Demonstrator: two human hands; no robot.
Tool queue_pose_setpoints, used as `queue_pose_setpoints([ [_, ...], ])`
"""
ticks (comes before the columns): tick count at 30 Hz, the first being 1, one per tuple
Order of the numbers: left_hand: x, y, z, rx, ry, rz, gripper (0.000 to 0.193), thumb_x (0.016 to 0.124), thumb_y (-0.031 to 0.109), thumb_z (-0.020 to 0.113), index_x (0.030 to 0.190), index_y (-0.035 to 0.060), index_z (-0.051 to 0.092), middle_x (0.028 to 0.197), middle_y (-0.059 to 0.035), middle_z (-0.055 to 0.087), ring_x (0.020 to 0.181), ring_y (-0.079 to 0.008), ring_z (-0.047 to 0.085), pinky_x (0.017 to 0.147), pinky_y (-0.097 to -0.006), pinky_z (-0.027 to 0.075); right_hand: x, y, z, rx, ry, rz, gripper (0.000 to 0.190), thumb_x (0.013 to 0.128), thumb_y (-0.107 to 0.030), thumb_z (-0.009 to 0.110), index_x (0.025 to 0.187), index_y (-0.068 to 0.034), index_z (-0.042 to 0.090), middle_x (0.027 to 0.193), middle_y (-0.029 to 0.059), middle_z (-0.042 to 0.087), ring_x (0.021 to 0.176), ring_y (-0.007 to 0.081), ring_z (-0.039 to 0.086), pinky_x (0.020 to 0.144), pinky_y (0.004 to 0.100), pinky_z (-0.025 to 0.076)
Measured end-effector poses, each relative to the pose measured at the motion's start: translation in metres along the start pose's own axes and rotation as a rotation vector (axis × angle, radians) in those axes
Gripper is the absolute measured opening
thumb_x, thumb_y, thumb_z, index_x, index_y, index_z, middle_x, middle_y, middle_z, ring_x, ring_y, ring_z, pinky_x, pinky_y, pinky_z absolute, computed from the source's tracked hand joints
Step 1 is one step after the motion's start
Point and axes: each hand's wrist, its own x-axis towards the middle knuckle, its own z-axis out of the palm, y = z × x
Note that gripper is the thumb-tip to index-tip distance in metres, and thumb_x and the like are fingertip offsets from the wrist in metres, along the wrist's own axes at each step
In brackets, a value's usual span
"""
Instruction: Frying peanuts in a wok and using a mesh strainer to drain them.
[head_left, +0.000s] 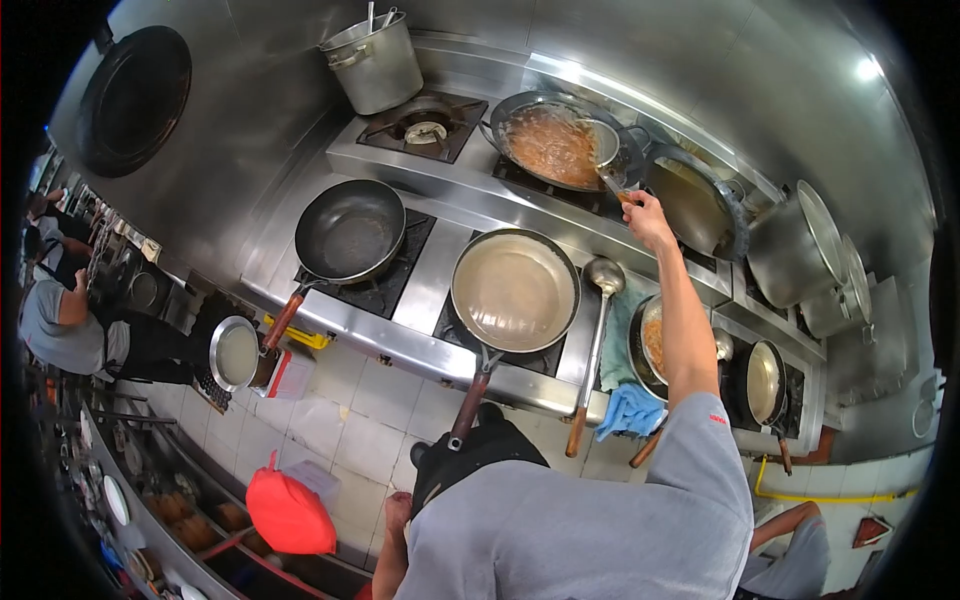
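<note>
My right hand (643, 214) grips the handle of a round strainer (601, 144), my arm stretched over the stove. The strainer's bowl rests at the right side of a large two-handled wok (551, 139) on the back burner, among bubbling orange-brown contents. Down by my hip is my left hand (398, 510), its fingers curled in and nothing visible in them. A wide frying pan (517, 289) of pale, cloudy liquid sits on the front burner before me. To its left stands a dark, empty-looking pan (351, 231) with a wooden handle.
A second wok (690, 199) holds brownish liquid. Tall pots (795, 244) stand at right, another pot (375, 67) at back left. A ladle (596, 337) and a blue cloth (631, 411) overhang the front edge. One person (64, 322) is left, another (787, 547) lower right.
</note>
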Motion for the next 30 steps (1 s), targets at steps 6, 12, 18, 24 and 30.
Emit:
queue_pose_setpoints([
  [6, -0.015, 0.014, -0.002, -0.103, -0.025, -0.084, 0.015, 0.082, -0.003, 0.048, 0.086, -0.0046, 0.063, 0.071, -0.0072, 0.063, 0.062, -0.0124, 0.057, 0.056, -0.0254, 0.047, -0.02, -0.022, 0.004, 0.126, -0.178, 0.075, 0.031, 0.09, -0.011, 0.057, 0.119, -0.004, 0.049, 0.069, 0.001, 0.052, 0.046, 0.0069, 0.037, 0.038, 0.0252, 0.024],
  [12, -0.009, 0.021, -0.004, -0.092, -0.04, -0.084, 0.016, 0.082, -0.005, 0.047, 0.088, -0.004, 0.062, 0.072, -0.0069, 0.062, 0.06, -0.0124, 0.056, 0.054, -0.0257, 0.046, -0.032, -0.017, 0.0, 0.278, -0.287, 0.077, 0.029, 0.092, -0.012, 0.055, 0.12, -0.006, 0.049, 0.069, -0.0008, 0.051, 0.046, 0.0043, 0.035, 0.037, 0.022, 0.021],
  [18, 0.0, 0.024, -0.005, -0.045, -0.064, -0.047, 0.021, 0.082, -0.007, 0.042, 0.091, -0.005, 0.06, 0.071, -0.0075, 0.061, 0.058, -0.013, 0.055, 0.052, -0.0257, 0.045, -0.052, -0.01, 0.001, 0.286, -0.247, 0.048, 0.029, 0.092, -0.013, 0.056, 0.12, -0.009, 0.051, 0.069, -0.0024, 0.051, 0.046, 0.003, 0.034, 0.039, 0.0215, 0.021],
  [24, 0.004, 0.022, -0.01, -0.16, -0.106, -0.116, 0.022, 0.082, -0.007, 0.04, 0.093, -0.0065, 0.059, 0.071, -0.0083, 0.06, 0.056, -0.0134, 0.054, 0.049, -0.0257, 0.044, -0.071, -0.005, 0.003, 0.272, -0.213, -0.018, 0.033, 0.093, -0.014, 0.055, 0.126, -0.01, 0.051, 0.069, -0.0028, 0.051, 0.045, 0.002, 0.033, 0.038, 0.02, 0.02],
  [30, 0.005, 0.025, -0.013, -0.13, -0.096, -0.087, 0.021, 0.083, -0.006, 0.04, 0.09, -0.0063, 0.06, 0.069, -0.0075, 0.06, 0.055, -0.013, 0.053, 0.049, -0.0253, 0.043, -0.088, 0.0, 0.005, 0.209, -0.158, -0.081, 0.035, 0.093, -0.012, 0.055, 0.127, -0.01, 0.052, 0.067, -0.0026, 0.052, 0.051, 0.0034, 0.042, 0.041, 0.0203, 0.029],
])
